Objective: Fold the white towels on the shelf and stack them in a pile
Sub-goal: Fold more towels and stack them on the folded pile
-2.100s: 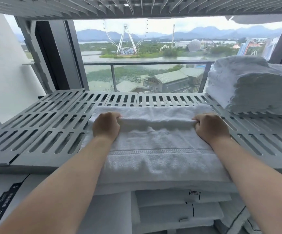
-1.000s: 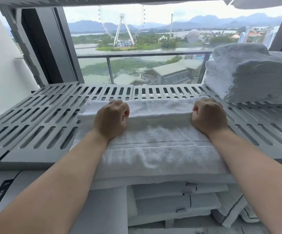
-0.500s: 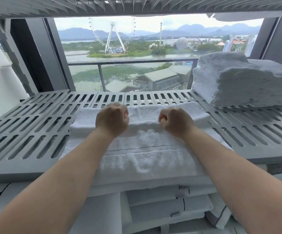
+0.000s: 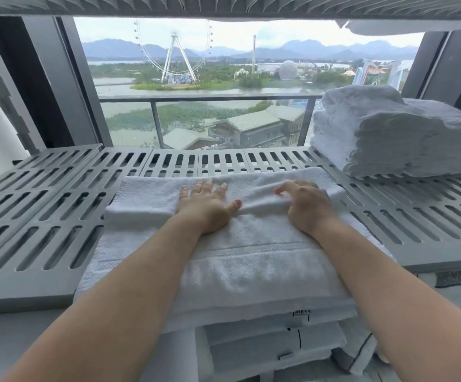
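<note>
A white towel [image 4: 232, 271] lies across the middle of the grey slatted shelf [image 4: 44, 216], its near end hanging over the front edge. Its far part is folded back into a thick band [image 4: 146, 197]. My left hand [image 4: 206, 208] rests flat on that fold, fingers spread, holding nothing. My right hand [image 4: 305, 208] presses on the fold to the right with fingers loosely curled and apart. A pile of folded white towels [image 4: 394, 133] stands at the shelf's back right.
Below the shelf's front edge lie more white linens with black trim and labels [image 4: 273, 351]. Another slatted shelf [image 4: 224, 6] runs overhead. Behind the shelf is a window with a railing [image 4: 210, 97]. The left part of the shelf is bare slats.
Both fists have opened: the hands let go of the towel's fold and now lie on top of it. The right hand has shifted a little to the right.
</note>
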